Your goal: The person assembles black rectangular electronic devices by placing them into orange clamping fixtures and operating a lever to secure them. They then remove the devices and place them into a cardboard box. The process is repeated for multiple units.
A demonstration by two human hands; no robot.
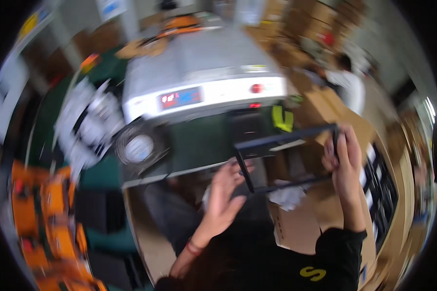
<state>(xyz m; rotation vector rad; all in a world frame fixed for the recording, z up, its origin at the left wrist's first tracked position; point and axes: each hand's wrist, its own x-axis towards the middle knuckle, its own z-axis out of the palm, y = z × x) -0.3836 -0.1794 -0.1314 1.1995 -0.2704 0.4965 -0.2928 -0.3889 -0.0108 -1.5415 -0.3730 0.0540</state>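
Observation:
A thin black rectangular frame (286, 137) is held up in front of me, tilted, with its middle see-through. My right hand (345, 162) is closed around its right side, near the upper corner. By the frame's left bar is my left hand (221, 196), its fingers spread and the thumb apart. The fingertips lie close to that bar; whether they touch it is blurred. Beyond the frame, on the green-topped table (194, 145), a black block-shaped thing (245, 123) stands beside a bright yellow-green item (282, 119).
A large grey-white machine (204, 63) with a lit display fills the table's far side. Left are a tape-like roll (138, 148), crumpled plastic bags (90, 123), orange items (58, 218) and black boxes (99, 211). At right, an open carton (398, 169) holds black parts. A person (347, 85) is farther back.

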